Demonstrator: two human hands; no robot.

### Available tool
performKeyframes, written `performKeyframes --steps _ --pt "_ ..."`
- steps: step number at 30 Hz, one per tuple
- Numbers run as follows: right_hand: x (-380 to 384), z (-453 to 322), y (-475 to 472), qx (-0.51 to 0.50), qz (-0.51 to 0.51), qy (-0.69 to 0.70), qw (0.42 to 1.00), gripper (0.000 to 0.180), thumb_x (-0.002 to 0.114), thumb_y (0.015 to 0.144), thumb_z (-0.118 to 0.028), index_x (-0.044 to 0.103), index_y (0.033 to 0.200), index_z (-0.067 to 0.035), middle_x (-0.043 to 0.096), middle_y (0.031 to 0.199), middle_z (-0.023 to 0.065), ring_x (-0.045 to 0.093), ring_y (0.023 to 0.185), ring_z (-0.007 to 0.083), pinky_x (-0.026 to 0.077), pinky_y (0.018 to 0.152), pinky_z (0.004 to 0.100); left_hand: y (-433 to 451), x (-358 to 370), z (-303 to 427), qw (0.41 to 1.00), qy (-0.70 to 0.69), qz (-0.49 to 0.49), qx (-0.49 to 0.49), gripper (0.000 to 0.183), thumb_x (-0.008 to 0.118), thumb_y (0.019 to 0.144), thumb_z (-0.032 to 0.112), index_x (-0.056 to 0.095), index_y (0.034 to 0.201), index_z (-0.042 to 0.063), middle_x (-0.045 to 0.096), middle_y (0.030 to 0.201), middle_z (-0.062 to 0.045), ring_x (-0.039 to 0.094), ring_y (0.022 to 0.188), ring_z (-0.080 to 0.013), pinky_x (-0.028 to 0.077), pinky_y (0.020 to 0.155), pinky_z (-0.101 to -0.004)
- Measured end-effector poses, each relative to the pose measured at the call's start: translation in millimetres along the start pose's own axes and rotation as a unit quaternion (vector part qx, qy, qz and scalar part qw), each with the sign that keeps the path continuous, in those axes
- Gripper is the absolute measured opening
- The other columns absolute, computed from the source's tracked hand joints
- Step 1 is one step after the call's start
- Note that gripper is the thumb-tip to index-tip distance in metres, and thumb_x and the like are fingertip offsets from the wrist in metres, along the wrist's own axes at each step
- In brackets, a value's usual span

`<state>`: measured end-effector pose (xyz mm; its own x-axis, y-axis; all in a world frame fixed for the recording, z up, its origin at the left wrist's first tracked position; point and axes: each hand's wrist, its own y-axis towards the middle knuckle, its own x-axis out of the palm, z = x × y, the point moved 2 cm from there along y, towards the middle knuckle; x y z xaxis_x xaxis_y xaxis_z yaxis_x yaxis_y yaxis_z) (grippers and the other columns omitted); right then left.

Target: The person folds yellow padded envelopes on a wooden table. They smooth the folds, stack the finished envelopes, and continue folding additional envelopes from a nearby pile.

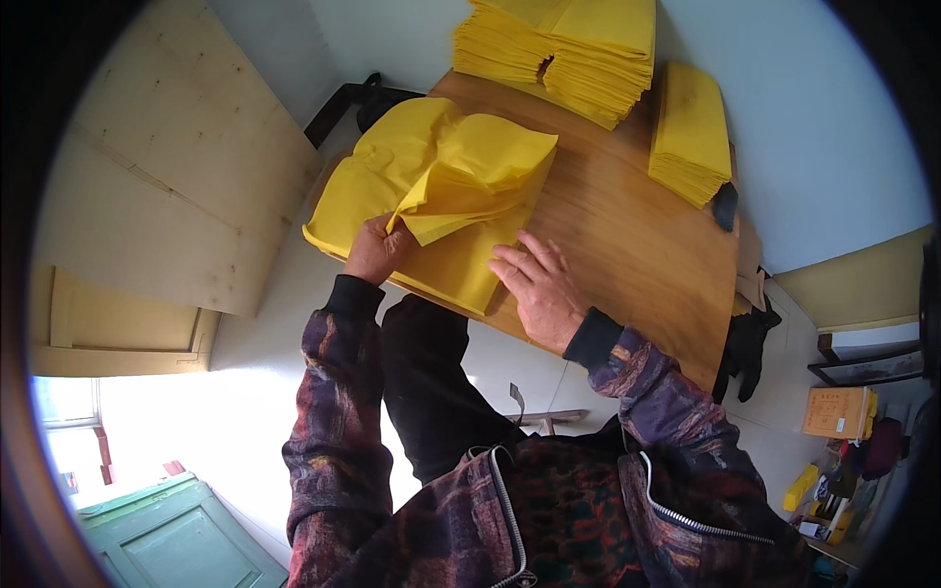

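A stack of yellow sheets, paper or thin cloth, lies along the near left edge of a wooden table. My left hand pinches the near edge of an upper yellow sheet, which is lifted and bulges in loose folds. Beneath that fold, flatter yellow layers show. My right hand rests with fingers spread at the stack's right edge, its fingertips touching the border between sheets and wood. Nothing is gripped in it. How many sheets the left hand pinches is hidden by the folds.
On the wooden table, a tall pile of folded yellow sheets stands at the back. A narrower folded pile sits at the right edge beside a dark object. A plywood panel leans at left; a cardboard box is far right.
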<state>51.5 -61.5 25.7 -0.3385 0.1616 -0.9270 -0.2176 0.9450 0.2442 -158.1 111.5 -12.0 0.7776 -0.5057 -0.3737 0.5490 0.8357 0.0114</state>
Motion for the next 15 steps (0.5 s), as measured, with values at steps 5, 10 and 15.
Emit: performKeyframes --steps 5,10,15 --pt "19.0 0.5 3.5 -0.005 -0.076 -0.054 0.996 0.05 0.051 0.082 -0.005 0.049 0.131 -0.013 0.037 0.144 0.0059 0.022 0.138 0.0339 0.017 0.11 0.0584 3.2 -4.3 -0.2 0.996 -0.084 -0.007 -0.029 0.023 0.051 0.092 0.019 0.06 0.092 -0.002 0.057 0.072 0.002 0.05 0.069 -0.0083 0.044 0.065 -0.0262" --pt "22.2 1.1 22.0 -0.016 -0.083 -0.048 0.995 0.046 0.05 0.084 -0.008 0.05 0.13 -0.012 0.038 0.142 0.0064 0.023 0.138 0.0344 0.018 0.11 0.059 -3.9 -5.2 12.6 0.998 -0.029 -0.028 -0.04 0.026 0.053 0.093 0.023 0.06 0.096 -0.002 0.059 0.075 -0.001 0.052 0.073 -0.0099 0.046 0.069 -0.0276" --pt "22.0 -3.2 40.3 -0.007 -0.106 -0.058 0.993 0.045 0.05 0.084 -0.009 0.05 0.128 -0.011 0.04 0.141 0.0066 0.024 0.137 0.0337 0.017 0.11 0.0581 -3.2 -3.0 13.2 1.0 0.01 -0.013 -0.015 0.029 0.053 0.092 0.025 0.06 0.099 -0.002 0.063 0.079 -0.009 0.055 0.075 -0.0159 0.047 0.072 -0.0312"
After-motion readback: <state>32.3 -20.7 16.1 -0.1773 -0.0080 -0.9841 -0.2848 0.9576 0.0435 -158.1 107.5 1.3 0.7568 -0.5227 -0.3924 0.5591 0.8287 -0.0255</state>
